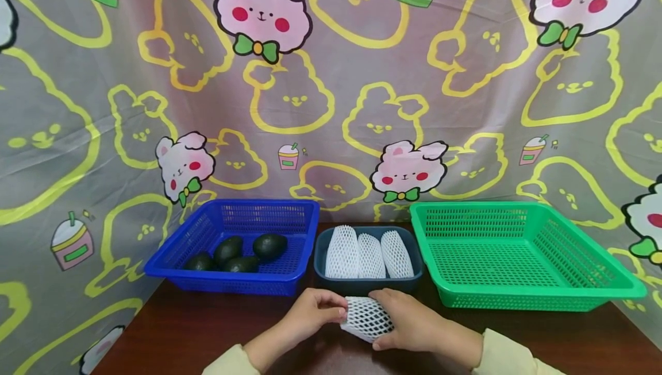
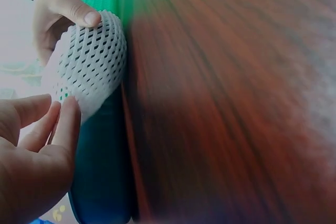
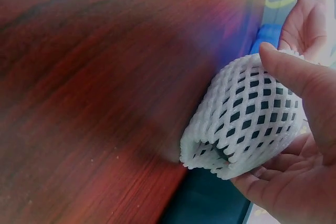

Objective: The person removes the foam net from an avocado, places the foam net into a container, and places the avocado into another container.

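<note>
A white foam net sleeve (image 1: 368, 319) is held just above the table's front, between both hands. Something dark green shows through its mesh in the right wrist view, where the sleeve (image 3: 247, 111) has one open end facing the camera. My right hand (image 1: 416, 320) grips the sleeve around its body, thumb on one side and fingers on the other. At the opposite end, my left hand (image 1: 309, 314) pinches the net's edge between thumb and fingertips. The left wrist view shows those left fingers (image 2: 67, 124) at the tapered end of the net.
A blue basket (image 1: 233, 283) at the left holds several avocados (image 1: 270, 247). In the middle stands a dark blue-grey tray (image 1: 368, 286) with three net-wrapped pieces (image 1: 342, 254). To the right is a green basket (image 1: 538, 300). A patterned cloth (image 1: 331, 151) hangs behind the brown table (image 1: 176, 329).
</note>
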`<state>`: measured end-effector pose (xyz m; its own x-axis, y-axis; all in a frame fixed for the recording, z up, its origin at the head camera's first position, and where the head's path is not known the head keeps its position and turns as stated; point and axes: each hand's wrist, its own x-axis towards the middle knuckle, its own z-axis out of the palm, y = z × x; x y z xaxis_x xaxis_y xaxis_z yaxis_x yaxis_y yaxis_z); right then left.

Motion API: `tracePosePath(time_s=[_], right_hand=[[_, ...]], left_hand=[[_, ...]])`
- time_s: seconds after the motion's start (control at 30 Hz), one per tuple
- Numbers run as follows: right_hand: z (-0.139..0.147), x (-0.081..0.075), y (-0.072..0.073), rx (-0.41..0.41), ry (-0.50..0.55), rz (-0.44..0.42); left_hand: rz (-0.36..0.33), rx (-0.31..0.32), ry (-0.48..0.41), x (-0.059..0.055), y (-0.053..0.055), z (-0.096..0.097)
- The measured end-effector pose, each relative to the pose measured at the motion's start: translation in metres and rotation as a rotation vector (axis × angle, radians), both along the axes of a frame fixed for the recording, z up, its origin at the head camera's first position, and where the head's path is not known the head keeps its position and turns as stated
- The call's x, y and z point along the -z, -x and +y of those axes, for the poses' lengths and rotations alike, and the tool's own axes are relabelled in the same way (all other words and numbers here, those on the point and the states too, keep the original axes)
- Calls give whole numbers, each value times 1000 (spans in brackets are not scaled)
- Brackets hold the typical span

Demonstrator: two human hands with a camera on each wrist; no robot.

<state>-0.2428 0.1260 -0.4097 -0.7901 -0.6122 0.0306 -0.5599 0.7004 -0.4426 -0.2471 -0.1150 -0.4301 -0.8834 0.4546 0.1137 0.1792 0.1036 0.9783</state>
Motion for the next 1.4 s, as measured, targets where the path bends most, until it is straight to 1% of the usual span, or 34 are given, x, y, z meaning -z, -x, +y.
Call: tracePosePath(time_s=[0.1,0.2,0.33,0.53,0.63,0.8,1.0,1.13,1.27,1.4], right_hand=[[1,-1,0,-2,9,-21],[3,-2,0,-7,16,-30],[7,-4,0,-6,23,-29],[19,-7,-1,15,48,-60],[27,-5,1,-9,75,-71],[36,-2,4,-62,120,-68],[41,2,3,-48,131,-100],[42,4,2,-43,143,-110],[43,5,3,-62,152,-92],[43,6,3,-73,155,-84]], left_hand=[[66,-12,49,1,2,4],[76,-15,55,3,4,9],[41,-9,43,4,4,12],[23,0,56,5,3,12],[1,7,58,5,3,13],[-38,38,45,4,2,14],[-52,69,57,5,1,17],[-59,96,39,7,2,19],[-56,118,27,8,5,24],[-70,141,16,8,7,29]])
